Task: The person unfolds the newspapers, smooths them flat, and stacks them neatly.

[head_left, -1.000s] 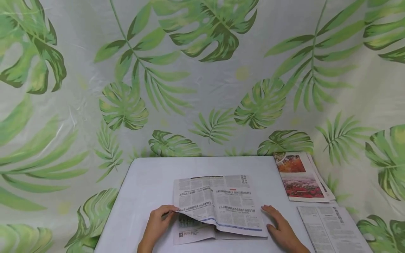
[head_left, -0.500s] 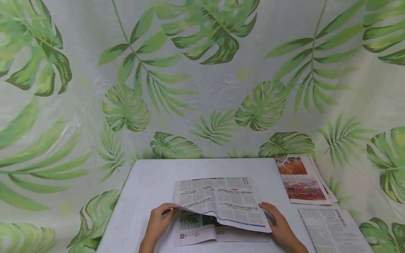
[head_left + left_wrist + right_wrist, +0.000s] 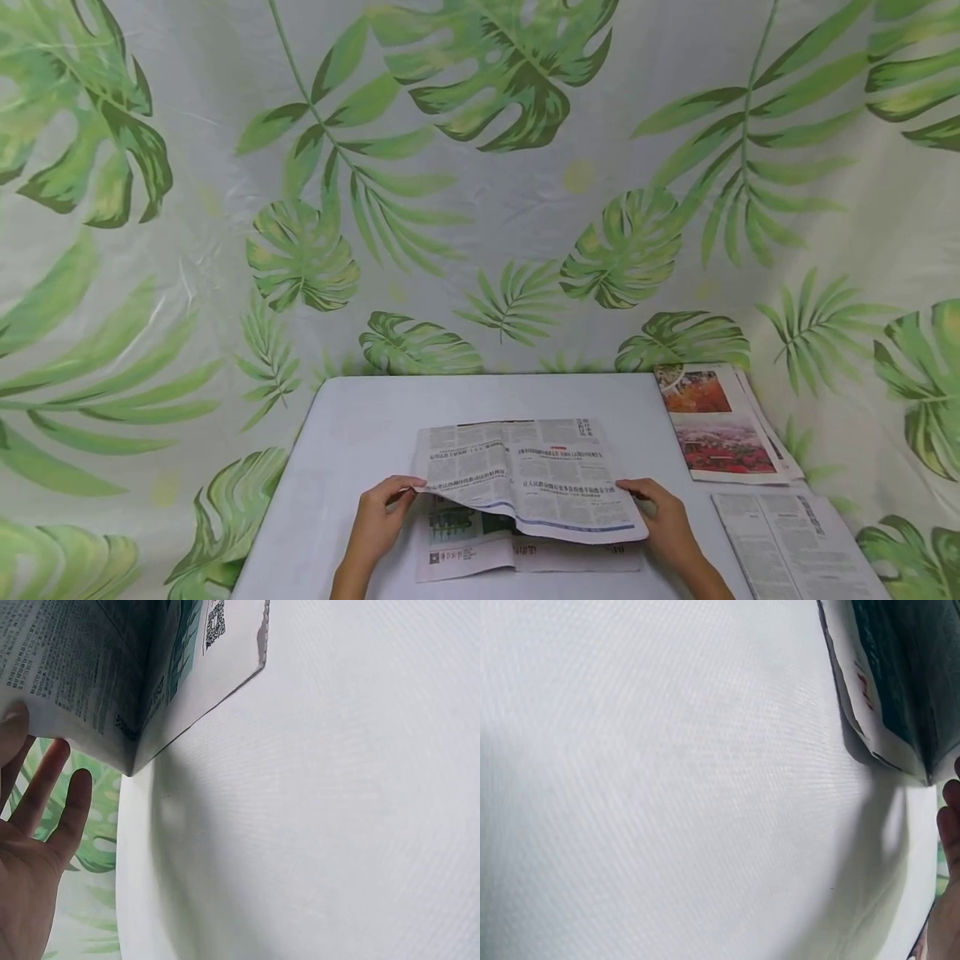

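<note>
A newspaper [image 3: 555, 475] lies in the middle of the white table, its upper sheet raised along the near edge. Under that sheet a lower page [image 3: 465, 554] with a dark green picture shows. My left hand [image 3: 378, 517] pinches the sheet's left edge between thumb and fingers; in the left wrist view the thumb lies on the paper [image 3: 67, 682] and other fingers spread below it. At the opposite edge my right hand [image 3: 663, 521] pinches the sheet's right side. The right wrist view catches only part of that hand, beside the paper's fold [image 3: 922, 750].
On the table's right side lies a stack of newspapers with colour photos [image 3: 720, 433]. Nearer, another printed newspaper [image 3: 791, 542] lies by the right edge. A leaf-patterned curtain [image 3: 510, 208] hangs behind the white table [image 3: 360, 417].
My right hand has closed from beside the newspaper onto its right edge. The near edge of the upper sheet has risen, showing more of the page below. My left hand keeps its pinch.
</note>
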A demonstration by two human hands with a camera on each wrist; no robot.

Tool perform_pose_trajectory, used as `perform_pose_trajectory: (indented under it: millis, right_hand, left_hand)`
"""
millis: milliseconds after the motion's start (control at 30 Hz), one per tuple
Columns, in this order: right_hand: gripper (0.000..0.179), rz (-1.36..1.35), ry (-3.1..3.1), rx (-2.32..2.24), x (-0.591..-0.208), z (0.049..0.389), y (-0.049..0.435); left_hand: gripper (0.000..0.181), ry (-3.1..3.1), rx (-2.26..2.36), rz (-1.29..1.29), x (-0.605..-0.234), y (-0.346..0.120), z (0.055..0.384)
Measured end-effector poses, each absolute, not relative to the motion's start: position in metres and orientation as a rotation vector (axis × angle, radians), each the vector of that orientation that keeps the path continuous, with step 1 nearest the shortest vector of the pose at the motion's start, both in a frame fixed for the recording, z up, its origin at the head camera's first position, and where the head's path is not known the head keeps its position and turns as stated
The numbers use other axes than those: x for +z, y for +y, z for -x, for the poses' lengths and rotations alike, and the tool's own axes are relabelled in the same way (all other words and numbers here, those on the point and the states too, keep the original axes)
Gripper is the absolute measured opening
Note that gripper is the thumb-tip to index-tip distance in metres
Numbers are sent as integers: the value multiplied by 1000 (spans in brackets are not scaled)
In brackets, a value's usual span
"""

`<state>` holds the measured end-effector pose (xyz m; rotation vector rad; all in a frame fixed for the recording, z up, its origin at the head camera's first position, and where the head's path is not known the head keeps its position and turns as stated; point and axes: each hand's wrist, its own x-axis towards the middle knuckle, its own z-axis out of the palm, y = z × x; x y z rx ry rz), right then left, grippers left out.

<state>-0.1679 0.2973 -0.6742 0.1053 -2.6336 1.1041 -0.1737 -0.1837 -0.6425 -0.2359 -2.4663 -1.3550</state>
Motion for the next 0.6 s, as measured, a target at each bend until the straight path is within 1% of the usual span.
perform_pose_trajectory:
  millis: [167,300,500,600]
  right_hand:
    - [38,-115,-2592,1035,-667,167,298]
    - [39,-173,-2526,1028,-662,166,299]
    - [49,-184,-2476,1033,-657,166,302]
    - [47,-181,-2457,1030,-654,164,302]
  left_hand:
    - [33,-2444,-1346,223,-642,-184,174]
    - [29,-2434,-1371,184,-642,-184,174]
    - [26,-2394,-1382,167,-637,-185,172]
    - [26,-2399,-1370,160,-635,-187,171]
